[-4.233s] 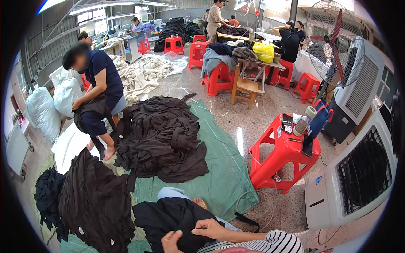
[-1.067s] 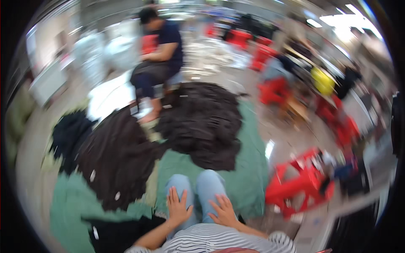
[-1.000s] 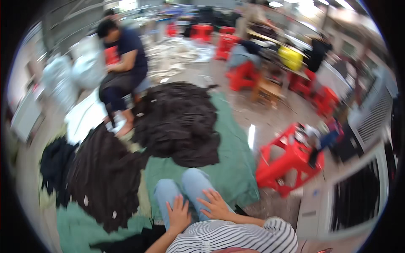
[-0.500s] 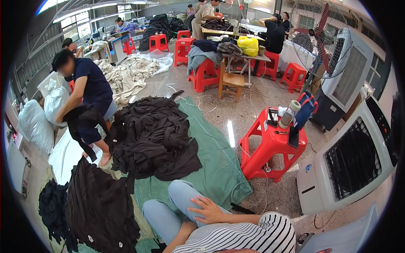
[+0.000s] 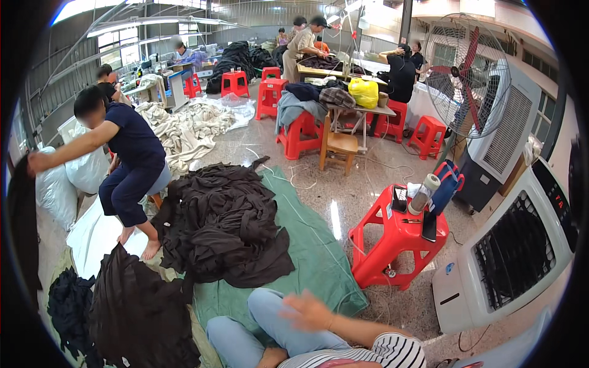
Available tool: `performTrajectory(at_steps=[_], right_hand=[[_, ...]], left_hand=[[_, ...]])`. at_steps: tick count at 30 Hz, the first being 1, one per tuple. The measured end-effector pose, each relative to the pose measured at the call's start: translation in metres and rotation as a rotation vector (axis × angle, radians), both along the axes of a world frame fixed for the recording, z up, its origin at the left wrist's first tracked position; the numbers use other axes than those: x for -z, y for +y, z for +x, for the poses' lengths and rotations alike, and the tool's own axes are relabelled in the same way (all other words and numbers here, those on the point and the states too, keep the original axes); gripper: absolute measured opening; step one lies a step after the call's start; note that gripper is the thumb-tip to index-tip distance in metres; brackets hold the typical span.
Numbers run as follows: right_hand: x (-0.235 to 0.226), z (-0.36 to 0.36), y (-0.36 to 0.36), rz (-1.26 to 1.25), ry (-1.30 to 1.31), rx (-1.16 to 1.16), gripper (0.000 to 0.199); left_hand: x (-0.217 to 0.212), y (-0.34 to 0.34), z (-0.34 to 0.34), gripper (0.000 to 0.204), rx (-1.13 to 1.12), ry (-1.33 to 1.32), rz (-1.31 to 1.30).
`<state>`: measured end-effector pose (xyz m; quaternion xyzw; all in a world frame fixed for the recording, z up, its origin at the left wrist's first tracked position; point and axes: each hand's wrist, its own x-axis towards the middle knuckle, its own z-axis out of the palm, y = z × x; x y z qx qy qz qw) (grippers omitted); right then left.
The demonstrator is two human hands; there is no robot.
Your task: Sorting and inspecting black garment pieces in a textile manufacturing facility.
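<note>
My right hand (image 5: 307, 311) is raised just over my right knee (image 5: 270, 306). Motion smears its fingers, and no object shows in it. Low at the picture's edge, part of my left hand or wrist (image 5: 273, 357) rests between my thighs, its fingers hidden. I sit in light blue trousers beside a green ground sheet (image 5: 313, 245). Ahead of my knees lies a large heap of dark brown cloth (image 5: 227, 221). To the left are another dark cloth pile (image 5: 141, 313) and a smaller blackish heap (image 5: 70, 313).
A seated co-worker (image 5: 135, 141) at left stretches out a dark cloth (image 5: 23, 221). A red stool (image 5: 392, 239) at right bears a bottle (image 5: 424, 193) and phones. Beyond it stand an air cooler (image 5: 503, 264) and a large fan (image 5: 466, 73). Cream cloth (image 5: 178, 129) lies farther back.
My right hand has lifted from my knee and blurred. The co-worker has sat more upright and swung an arm with the dark cloth out to the left. My view has shifted slightly.
</note>
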<state>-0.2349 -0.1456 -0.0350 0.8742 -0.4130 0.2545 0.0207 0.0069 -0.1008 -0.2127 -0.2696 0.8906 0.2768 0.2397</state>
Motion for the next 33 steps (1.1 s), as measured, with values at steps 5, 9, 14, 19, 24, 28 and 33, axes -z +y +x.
performTrajectory(at_steps=[5, 9, 14, 19, 24, 28, 33], right_hand=[[-0.186, -0.144, -0.113, -0.751, -0.726, 0.926, 0.081], [-0.311, -0.19, -0.118, -1.296, -0.186, 0.628, 0.073], [-0.338, -0.208, -0.145, -1.256, 0.433, 0.845, 0.062], [-0.348, -0.242, -0.134, -1.217, 0.491, 0.987, 0.07], [-0.343, -0.248, -0.133, -1.184, 0.467, 1.018, 0.072], [-0.334, -0.255, -0.133, -1.15, 0.54, 1.027, 0.071], [-0.335, -0.261, -0.126, -1.115, 0.446, 1.05, 0.084]], left_hand=[[-0.005, -0.003, -0.005, 0.037, -0.03, -0.024, -0.017], [-0.004, -0.009, -0.017, 0.037, -0.023, -0.035, -0.036], [-0.006, -0.006, -0.008, 0.037, -0.076, -0.067, -0.021], [-0.005, -0.001, -0.01, 0.037, -0.106, -0.087, -0.009], [-0.035, -0.006, -0.014, 0.037, -0.098, -0.092, 0.011], [-0.036, -0.008, -0.014, 0.037, -0.109, -0.111, 0.045], [-0.046, -0.008, -0.019, 0.038, -0.116, -0.125, 0.054]])
